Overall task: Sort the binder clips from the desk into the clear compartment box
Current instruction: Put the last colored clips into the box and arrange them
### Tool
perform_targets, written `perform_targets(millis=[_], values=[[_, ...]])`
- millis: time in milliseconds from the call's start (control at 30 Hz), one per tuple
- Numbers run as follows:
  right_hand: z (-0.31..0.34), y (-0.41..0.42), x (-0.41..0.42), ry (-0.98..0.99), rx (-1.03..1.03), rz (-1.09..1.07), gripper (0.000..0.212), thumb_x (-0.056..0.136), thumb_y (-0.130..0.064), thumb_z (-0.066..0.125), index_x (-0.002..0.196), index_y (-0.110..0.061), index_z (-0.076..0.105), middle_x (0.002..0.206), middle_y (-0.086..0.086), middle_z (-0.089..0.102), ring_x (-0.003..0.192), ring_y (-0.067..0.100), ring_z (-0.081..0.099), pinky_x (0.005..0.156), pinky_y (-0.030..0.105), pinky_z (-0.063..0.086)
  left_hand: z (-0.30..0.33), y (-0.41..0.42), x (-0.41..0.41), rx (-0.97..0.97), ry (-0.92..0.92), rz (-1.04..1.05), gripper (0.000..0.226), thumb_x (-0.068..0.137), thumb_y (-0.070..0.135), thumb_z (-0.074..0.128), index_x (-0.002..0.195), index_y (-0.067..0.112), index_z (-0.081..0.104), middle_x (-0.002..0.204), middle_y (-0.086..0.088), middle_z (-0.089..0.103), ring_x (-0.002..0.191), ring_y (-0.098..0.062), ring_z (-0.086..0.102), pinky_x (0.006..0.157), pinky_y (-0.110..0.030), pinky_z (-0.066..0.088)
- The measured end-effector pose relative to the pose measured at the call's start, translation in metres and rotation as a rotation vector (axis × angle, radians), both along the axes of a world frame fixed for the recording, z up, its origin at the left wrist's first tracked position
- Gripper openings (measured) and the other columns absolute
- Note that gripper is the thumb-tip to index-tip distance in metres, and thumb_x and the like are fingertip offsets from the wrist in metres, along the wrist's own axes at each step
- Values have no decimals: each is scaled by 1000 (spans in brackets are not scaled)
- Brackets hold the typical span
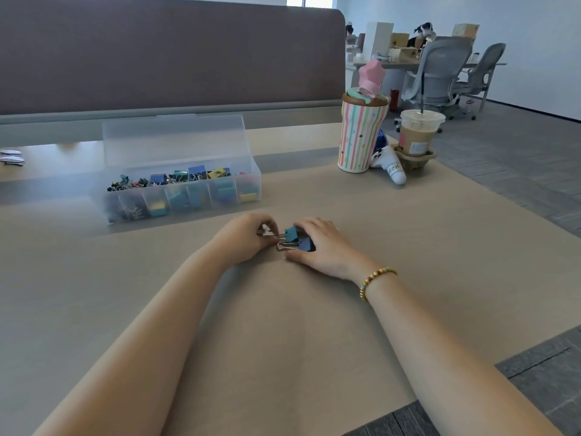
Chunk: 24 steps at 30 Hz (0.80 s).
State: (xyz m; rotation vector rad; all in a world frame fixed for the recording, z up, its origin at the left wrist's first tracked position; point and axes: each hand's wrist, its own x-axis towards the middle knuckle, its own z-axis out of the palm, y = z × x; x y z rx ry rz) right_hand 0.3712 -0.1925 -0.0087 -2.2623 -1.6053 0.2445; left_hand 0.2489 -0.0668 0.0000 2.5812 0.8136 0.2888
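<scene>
Tan desk point(314, 325), both hands pinching clips: left hand point(243, 239) teal clip point(291, 233), right hand point(323, 243) blue clip point(305, 245)

Between the hands and the clear compartment box point(176, 187) the desk point(314, 325) lies bare, a straight path. The box's raised lid point(174, 138) walls off its far side, so the compartments are reachable from above and the near side. To the right stand a striped tumbler point(361, 133), a white game controller point(390, 166) and an iced coffee cup point(419, 133), well apart from that path
</scene>
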Motion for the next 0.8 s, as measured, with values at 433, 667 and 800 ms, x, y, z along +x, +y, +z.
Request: perform_targets(millis=[433,667,800], values=[[-3,64,11,67,116,-4,29,84,-45,63,96,-20,55,105,0,51,98,15,44,80,25,37,12,37,-7,-75,169,31,24,95,31,47,90,10,57,85,-6,58,78,-22,52,68,-28,35],[21,86,12,324,321,-57,11,90,-27,57,91,-18,51,86,-3,53,81,14,50,65,18,39,53,62,-13,-234,-273,157,31,97,29,44,69,19,51,61,2,46,58,-15,41,57,-28,34],[47,125,19,438,547,-202,8,91,-22,56,95,-17,54,95,1,51,74,5,46,58,5,34,65,93,-8,-195,-450,328,36,98,24,40,64,13,41,55,0,37,52,-16,33,50,-28,24]])
